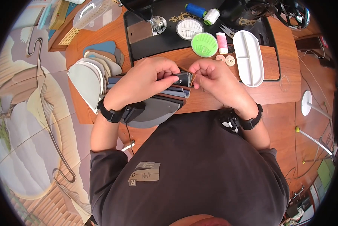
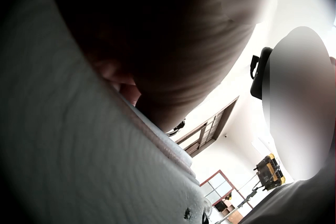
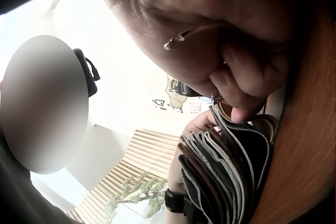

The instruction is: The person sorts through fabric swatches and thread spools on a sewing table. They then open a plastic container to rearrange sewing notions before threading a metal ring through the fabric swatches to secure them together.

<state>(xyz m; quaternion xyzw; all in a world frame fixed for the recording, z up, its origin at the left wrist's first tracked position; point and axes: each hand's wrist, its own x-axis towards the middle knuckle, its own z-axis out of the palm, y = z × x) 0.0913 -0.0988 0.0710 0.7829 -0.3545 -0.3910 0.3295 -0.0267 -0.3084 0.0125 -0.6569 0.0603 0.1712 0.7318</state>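
A fanned bundle of leather swatches (image 1: 154,109) in grey, blue, brown and black lies along the table's front edge. My left hand (image 1: 148,77) grips the black swatch (image 1: 182,80) at the narrow end of the bundle, thumb on top. Fingertips of my right hand (image 1: 214,79) pinch the swatches' end, by a brown one. In the right wrist view, a thin strand with a shiny metal tip (image 3: 173,41) sticks out from under the right hand, and a small metal piece (image 3: 214,99) shows at the swatch corners. A grey swatch (image 2: 79,145) fills much of the left wrist view.
More swatches (image 1: 88,79) spread to the left. Behind my hands are a white needle case (image 1: 189,29), a green needle case (image 1: 204,44), a pink thread spool (image 1: 221,43), scissors (image 1: 227,31) and a white divided tray (image 1: 248,58). A black sewing machine (image 1: 140,9) stands at the back.
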